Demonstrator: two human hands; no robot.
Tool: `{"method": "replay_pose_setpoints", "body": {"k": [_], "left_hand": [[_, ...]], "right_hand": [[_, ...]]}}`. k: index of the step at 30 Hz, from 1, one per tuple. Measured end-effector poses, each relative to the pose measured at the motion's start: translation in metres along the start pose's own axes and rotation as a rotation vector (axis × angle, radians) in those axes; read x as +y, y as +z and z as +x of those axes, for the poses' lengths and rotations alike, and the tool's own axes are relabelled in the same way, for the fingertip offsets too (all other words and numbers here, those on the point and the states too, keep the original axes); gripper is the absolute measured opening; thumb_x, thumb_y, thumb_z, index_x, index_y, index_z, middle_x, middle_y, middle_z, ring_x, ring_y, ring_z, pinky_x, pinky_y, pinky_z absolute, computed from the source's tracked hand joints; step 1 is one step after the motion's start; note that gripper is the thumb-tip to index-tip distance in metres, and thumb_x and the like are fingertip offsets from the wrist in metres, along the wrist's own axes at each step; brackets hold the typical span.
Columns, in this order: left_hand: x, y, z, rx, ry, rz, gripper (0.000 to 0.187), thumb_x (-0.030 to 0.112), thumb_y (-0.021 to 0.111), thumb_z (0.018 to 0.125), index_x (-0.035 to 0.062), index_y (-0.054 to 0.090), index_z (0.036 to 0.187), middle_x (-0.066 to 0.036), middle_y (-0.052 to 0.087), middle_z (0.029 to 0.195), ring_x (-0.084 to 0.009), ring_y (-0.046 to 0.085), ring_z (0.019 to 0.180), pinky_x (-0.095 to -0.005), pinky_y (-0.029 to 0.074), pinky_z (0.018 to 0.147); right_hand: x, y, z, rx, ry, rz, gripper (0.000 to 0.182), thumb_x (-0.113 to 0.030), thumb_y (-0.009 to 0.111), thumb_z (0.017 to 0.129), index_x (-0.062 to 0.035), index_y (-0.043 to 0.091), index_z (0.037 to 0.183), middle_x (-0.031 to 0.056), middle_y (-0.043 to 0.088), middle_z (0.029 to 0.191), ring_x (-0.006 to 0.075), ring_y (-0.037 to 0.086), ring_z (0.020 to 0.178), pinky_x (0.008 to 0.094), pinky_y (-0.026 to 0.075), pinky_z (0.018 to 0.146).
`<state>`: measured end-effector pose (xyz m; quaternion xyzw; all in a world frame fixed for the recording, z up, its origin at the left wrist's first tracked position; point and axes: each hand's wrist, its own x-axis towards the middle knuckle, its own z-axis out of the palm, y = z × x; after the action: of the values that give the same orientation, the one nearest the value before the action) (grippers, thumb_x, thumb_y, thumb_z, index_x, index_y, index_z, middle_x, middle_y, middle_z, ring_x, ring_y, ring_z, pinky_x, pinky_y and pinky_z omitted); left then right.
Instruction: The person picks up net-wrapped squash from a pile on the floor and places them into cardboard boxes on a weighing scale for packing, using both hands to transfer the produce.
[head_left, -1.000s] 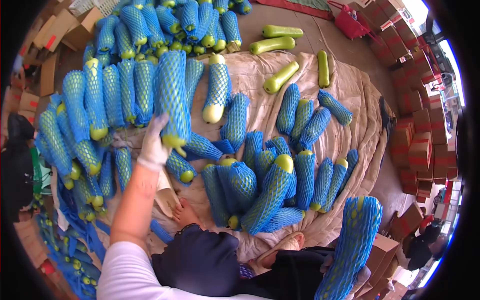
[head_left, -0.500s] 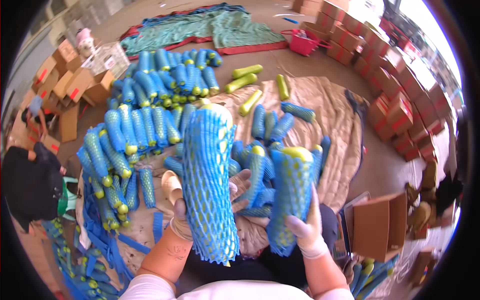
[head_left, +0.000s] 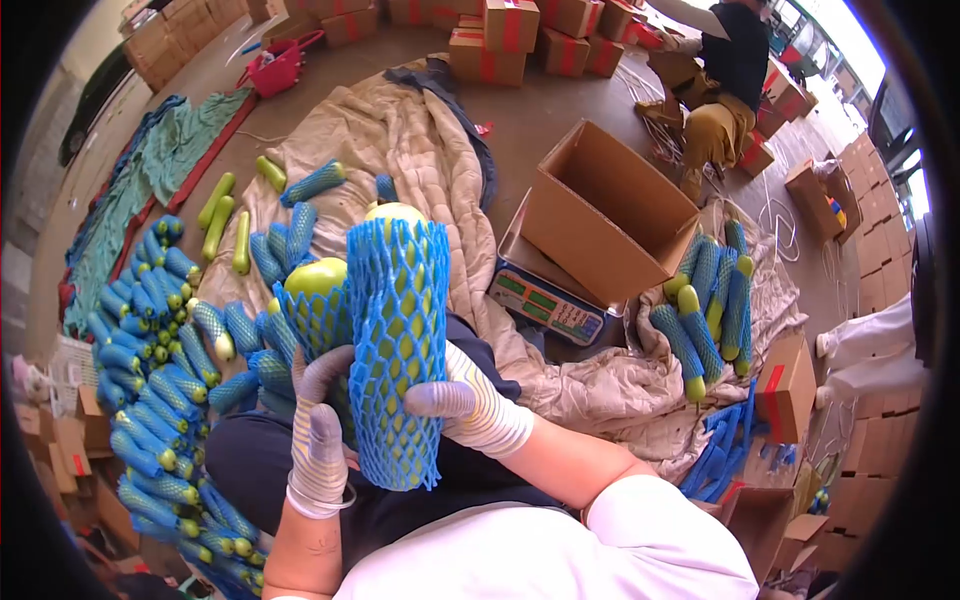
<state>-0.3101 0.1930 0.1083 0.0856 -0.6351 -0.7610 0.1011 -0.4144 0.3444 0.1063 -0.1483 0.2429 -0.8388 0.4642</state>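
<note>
The right hand (head_left: 480, 405) grips a pale-green cylindrical gourd in blue mesh netting (head_left: 398, 350), just eight o'clock of view centre. The part-open left hand (head_left: 320, 445) lies at the gourd's seven o'clock; its hold on the round-ended green gourd in blue netting (head_left: 318, 290), at ten o'clock, cannot be confirmed. Loose mesh could slide under the low grip, dropping the gourd.

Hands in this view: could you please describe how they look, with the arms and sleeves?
The left hand and right hand wear pale gloves with thin yellowish and grey stripes, greyer toward the ends. The right sleeve is short and white. The left forearm has a small, faint line marking.
</note>
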Motion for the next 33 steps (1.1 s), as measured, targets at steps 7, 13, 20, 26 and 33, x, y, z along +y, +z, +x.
{"method": "replay_pose_setpoints", "body": {"k": [7, 13, 20, 26, 33], "left_hand": [[-0.028, 0.006, 0.017, 0.278, -0.083, -0.085, 0.079, 0.027, 0.073, 0.081, 0.0141, 0.028, 0.145, -0.007, 0.040, 0.134, -0.0201, 0.042, 0.117, -0.0336, 0.032, 0.103], [-0.021, -0.008, 0.031, 0.252, -0.151, 0.016, 0.098, 0.032, 0.076, 0.074, 0.0148, 0.018, 0.150, -0.009, 0.034, 0.141, -0.0231, 0.039, 0.123, -0.0347, 0.029, 0.106], [-0.002, -0.006, 0.047, 0.382, -0.228, -0.240, 0.100, 0.029, 0.076, 0.071, 0.0147, 0.016, 0.150, -0.014, 0.050, 0.124, -0.0240, 0.057, 0.104, -0.0335, 0.051, 0.084], [0.013, -0.012, 0.070, 0.305, -0.092, -0.174, 0.102, 0.030, 0.076, 0.071, 0.0146, 0.014, 0.150, -0.016, 0.046, 0.132, -0.0274, 0.054, 0.112, -0.0361, 0.048, 0.093], [0.043, 0.025, 0.104, -0.106, 0.147, -0.060, 0.106, 0.063, 0.066, 0.074, 0.0078, 0.015, 0.149, -0.022, 0.022, 0.150, -0.0333, 0.044, 0.127, -0.0429, 0.046, 0.096]], "right_hand": [[-0.162, -0.056, -0.049, 0.167, -0.523, -0.406, 0.089, -0.041, 0.082, 0.065, 0.0021, 0.039, 0.130, 0.0209, 0.053, 0.122, 0.0359, 0.061, 0.102, 0.0453, 0.052, 0.090], [-0.302, -0.187, -0.025, 0.695, -0.249, -1.403, 0.063, -0.020, 0.080, 0.063, -0.0011, 0.053, 0.116, 0.0101, 0.064, 0.100, 0.0241, 0.062, 0.094, 0.0329, 0.048, 0.085], [-0.249, -0.308, 0.001, 0.866, 0.608, -2.113, 0.071, -0.032, 0.079, 0.067, -0.0019, 0.051, 0.125, 0.0253, 0.060, 0.113, 0.0367, 0.057, 0.109, 0.0393, 0.044, 0.097], [-0.224, -0.187, 0.026, 0.664, -0.377, -1.245, 0.047, -0.022, 0.065, 0.086, 0.0023, 0.051, 0.124, 0.0156, 0.064, 0.109, 0.0254, 0.061, 0.105, 0.0319, 0.044, 0.095], [-0.110, -0.069, 0.049, 0.014, -0.243, -0.341, 0.098, -0.050, 0.076, 0.069, 0.0006, 0.032, 0.141, 0.0174, 0.050, 0.130, 0.0285, 0.055, 0.113, 0.0410, 0.043, 0.098]]}}
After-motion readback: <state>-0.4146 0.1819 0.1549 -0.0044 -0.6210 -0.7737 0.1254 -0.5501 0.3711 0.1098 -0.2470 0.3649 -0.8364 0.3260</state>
